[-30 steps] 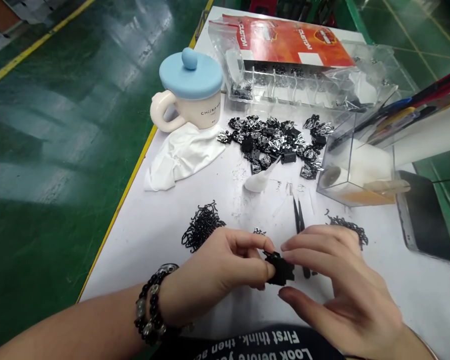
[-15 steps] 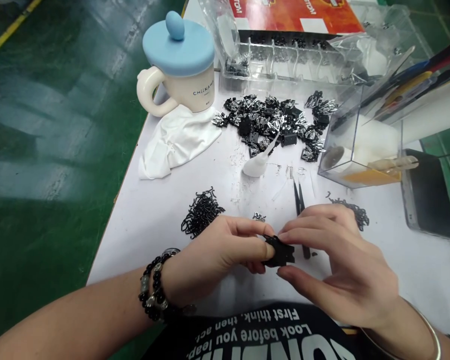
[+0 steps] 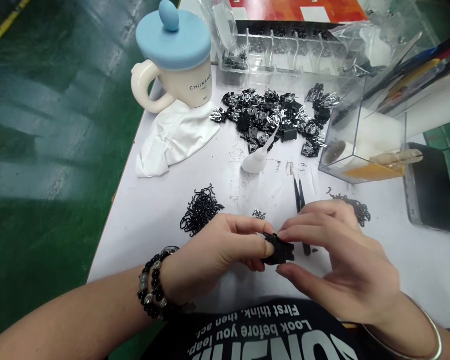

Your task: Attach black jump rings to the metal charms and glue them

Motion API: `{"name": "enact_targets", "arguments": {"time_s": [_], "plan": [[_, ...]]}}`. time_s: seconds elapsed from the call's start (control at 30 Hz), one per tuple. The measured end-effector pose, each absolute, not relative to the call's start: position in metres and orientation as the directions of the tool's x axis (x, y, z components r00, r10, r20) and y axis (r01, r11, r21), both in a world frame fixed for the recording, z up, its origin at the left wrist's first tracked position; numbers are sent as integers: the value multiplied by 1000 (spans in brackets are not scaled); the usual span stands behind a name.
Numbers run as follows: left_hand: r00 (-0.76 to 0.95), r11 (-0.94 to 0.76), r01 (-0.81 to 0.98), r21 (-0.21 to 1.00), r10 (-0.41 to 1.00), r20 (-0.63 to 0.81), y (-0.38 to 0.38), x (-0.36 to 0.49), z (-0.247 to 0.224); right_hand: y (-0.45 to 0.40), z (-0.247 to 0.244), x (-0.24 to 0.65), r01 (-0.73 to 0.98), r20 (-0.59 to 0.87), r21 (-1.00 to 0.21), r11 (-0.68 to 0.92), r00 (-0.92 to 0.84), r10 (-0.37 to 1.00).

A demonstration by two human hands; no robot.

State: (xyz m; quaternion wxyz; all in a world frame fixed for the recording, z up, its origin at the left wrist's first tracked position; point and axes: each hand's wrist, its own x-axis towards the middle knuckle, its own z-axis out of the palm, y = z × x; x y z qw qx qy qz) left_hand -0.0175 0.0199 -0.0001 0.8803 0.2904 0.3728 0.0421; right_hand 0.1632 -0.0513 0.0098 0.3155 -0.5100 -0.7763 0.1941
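Pinching a black part (image 3: 281, 249) from both sides, the left hand (image 3: 213, 255) and right hand (image 3: 341, 260) are together above the near area of the white table (image 3: 135, 240). Tweezers (image 3: 298, 197) lie just beyond the right hand; a heap of black wire pieces (image 3: 200, 211) lies left of the part.

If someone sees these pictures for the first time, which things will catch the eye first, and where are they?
First come the hands at the bottom centre: the left hand and right hand pinch a small black part. Above them, a heap of black and silver metal clips lies on the white table. At the upper left stands a cream mug with a light blue lid.
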Motion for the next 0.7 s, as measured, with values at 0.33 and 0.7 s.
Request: {"name": "enact_targets", "arguments": {"time_s": [0.33,0.7], "plan": [[734,825,141,548,284,-617,20,-18,1,-51,10,164,691,287,-600,403,-284,915],[713,827,117,550,316,-626,18,-19,2,-51,10,163,673,287,-621,403,-283,915]]}}
